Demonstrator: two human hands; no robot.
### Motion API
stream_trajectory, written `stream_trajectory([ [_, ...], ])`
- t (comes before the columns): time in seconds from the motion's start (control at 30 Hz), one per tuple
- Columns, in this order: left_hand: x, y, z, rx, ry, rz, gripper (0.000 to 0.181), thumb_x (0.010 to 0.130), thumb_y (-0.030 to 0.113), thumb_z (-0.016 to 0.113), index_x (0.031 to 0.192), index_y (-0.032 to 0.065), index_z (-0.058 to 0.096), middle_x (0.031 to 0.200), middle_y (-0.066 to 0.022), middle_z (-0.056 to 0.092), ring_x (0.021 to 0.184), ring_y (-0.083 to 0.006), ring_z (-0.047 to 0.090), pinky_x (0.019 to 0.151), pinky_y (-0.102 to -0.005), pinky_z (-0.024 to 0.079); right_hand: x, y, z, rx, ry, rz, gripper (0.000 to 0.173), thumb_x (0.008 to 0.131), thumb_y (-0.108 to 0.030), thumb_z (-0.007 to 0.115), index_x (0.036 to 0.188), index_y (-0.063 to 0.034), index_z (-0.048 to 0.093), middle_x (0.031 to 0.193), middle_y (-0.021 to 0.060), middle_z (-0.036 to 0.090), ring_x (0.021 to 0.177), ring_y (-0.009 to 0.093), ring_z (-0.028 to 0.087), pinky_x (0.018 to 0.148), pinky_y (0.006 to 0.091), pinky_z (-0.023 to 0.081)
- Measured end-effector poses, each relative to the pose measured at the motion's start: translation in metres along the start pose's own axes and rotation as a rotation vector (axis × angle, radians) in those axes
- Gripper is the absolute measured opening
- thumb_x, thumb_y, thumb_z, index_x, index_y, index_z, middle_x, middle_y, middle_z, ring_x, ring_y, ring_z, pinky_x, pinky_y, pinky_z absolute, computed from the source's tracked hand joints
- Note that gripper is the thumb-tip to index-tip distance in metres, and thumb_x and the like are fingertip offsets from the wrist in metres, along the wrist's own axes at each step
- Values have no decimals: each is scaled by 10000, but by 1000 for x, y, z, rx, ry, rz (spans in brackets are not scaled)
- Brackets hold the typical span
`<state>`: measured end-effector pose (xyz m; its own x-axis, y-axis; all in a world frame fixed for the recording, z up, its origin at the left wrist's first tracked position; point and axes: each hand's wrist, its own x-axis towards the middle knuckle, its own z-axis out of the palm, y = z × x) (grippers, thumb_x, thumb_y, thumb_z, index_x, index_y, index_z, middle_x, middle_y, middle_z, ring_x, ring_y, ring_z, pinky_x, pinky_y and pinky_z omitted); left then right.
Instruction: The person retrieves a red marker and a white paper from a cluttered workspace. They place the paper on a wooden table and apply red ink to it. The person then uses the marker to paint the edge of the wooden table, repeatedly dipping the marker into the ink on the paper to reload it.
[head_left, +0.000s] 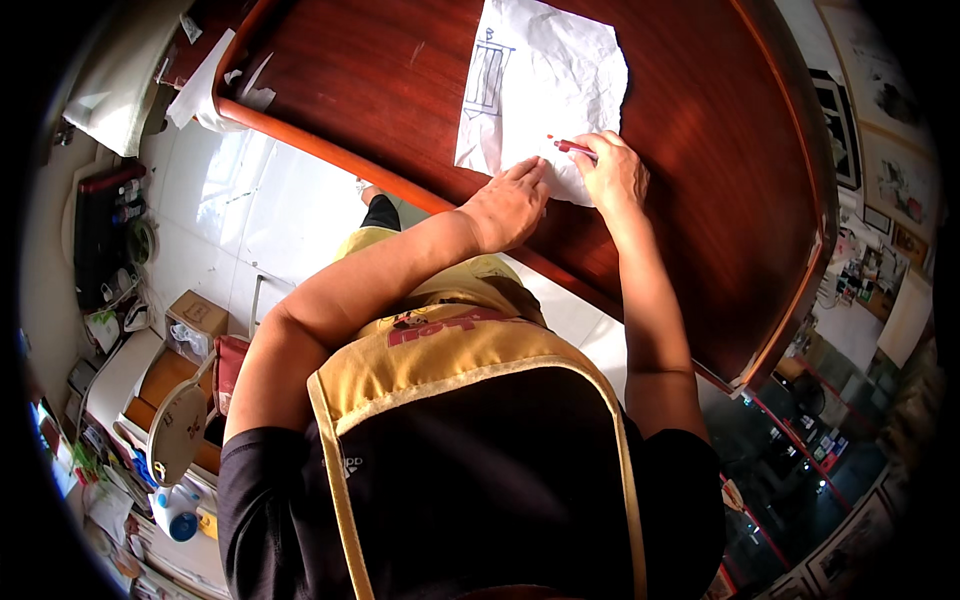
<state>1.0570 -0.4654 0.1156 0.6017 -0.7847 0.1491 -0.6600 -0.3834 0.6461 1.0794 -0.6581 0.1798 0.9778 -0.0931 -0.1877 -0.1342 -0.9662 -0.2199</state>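
Observation:
A creased sheet of white paper with a rough, torn-looking edge lies on the dark red wooden table. Dark ink lines form a drawing with a striped rectangle near the sheet's left side. My left hand rests flat across the paper's lower edge and holds nothing. Between the thumb and fingers of my right hand is a red pen, slanting low over the sheet. Just beyond its tip sits a small red spot; whether the tip touches the paper is unclear.
A raised wooden rim borders the table. White paper scraps lie at its left corner. On the left stand a cardboard box and a round fan-like object. Framed pictures line the right side.

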Motion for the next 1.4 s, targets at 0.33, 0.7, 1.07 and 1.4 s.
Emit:
stream_trajectory([
  [0.33,0,-3,2,68,-22,-3,290,913,147,568,1066,-100,553,1364,-316,486,1358,-403,400,1160,-432,309,5,-5,1,-44,-1,4,155,836,-244,728,979,-182,725,987,40,665,890,310,673,735,439,539],
  [0.7,-2,-4,6,79,-11,2,303,921,154,557,1074,-107,557,1359,-324,487,1363,-396,393,1169,-429,292,8,-6,1,-93,22,-22,146,831,-239,730,953,-159,716,975,46,669,899,303,670,745,443,542],
  [1.07,-2,-4,8,116,-28,5,317,918,156,555,1090,-110,559,1369,-321,484,1369,-388,385,1179,-423,274,9,-8,1,-112,25,-33,137,831,-231,728,943,-155,705,965,37,674,900,300,670,743,441,540],
  [1.4,7,2,-11,127,-164,67,256,912,132,561,1031,-95,560,1346,-310,500,1346,-400,411,1173,-424,293,3,0,-6,67,25,19,199,823,-215,742,1012,-166,707,996,48,679,920,291,671,757,422,538],
])
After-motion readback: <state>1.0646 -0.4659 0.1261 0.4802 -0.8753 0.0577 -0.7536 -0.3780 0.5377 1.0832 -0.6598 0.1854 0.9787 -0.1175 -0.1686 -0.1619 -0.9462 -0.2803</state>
